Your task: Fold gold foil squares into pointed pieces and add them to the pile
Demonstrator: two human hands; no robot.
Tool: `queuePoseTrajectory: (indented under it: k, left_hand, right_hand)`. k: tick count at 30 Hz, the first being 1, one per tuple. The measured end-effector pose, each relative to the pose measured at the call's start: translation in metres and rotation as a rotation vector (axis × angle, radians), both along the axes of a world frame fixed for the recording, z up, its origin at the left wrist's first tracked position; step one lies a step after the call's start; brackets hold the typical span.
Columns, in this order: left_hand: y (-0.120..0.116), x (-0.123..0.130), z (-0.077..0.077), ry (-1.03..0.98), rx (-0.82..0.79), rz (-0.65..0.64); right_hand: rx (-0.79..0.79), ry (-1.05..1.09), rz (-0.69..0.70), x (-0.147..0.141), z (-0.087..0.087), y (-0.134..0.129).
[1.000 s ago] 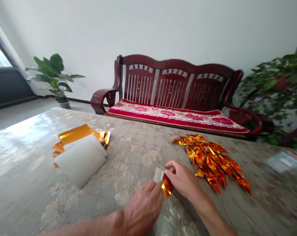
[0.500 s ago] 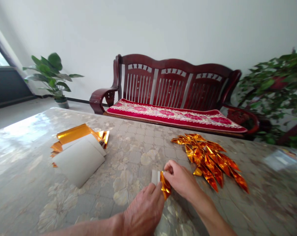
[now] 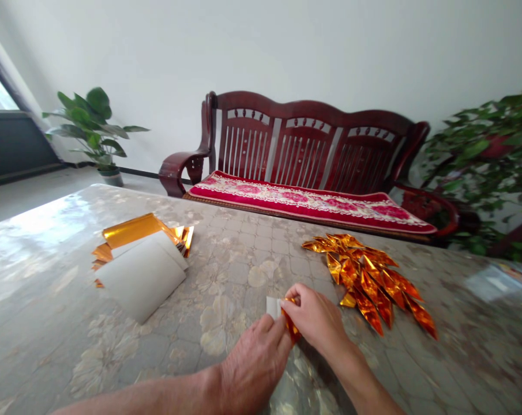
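Note:
A small sheet of gold foil paper point(image 3: 273, 306), its pale side partly showing and its gold side rolled or folded over at the right, lies on the table between my hands. My left hand point(image 3: 258, 351) has its fingers closed on the near edge of the paper, against the tabletop. With thumb and fingers pinched, my right hand point(image 3: 316, 317) grips the gold fold from the far right side. Both hands cover much of the paper. To the right of my right hand lies a pile of folded gold foil pieces point(image 3: 368, 279), pointed at their ends.
At the left is a stack of foil sheets point(image 3: 146, 279), mostly pale side up. A clear plastic bag point(image 3: 498, 282) rests near the right edge of the patterned table point(image 3: 226, 248). Behind stand a wooden bench point(image 3: 301, 141) and potted plants point(image 3: 98, 129).
My right hand has shifted slightly left over the gold fold, covering more of it. My left hand stays on the paper. The whole view has shifted a little.

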State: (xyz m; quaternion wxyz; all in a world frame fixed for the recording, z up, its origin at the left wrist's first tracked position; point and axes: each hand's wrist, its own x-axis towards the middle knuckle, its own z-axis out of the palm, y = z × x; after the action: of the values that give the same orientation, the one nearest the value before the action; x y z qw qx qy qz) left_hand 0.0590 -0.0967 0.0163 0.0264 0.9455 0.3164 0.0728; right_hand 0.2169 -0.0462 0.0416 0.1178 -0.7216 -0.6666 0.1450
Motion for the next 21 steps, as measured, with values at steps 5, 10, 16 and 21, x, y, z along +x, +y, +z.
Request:
queuePoseTrajectory:
  k: [5,10,16,21]
  left_hand:
    - [0.013,-0.006,0.006,-0.098,-0.153,0.082]
    - [0.045,-0.021,0.013,-0.315,-0.239,0.347]
    - [0.066,-0.027,0.015,-0.372,-0.283,0.441]
    - [0.072,-0.024,0.024,-0.334,-0.373,0.459]
  right_hand:
    - [0.023,-0.001,0.02,0.001,-0.005,0.0]
    - [0.067,0.025,0.04,0.0,-0.006,-0.003]
    - [0.152,0.054,0.054,-0.003,-0.012,-0.007]
    - [0.18,0.079,0.051,-0.003,-0.017,-0.008]
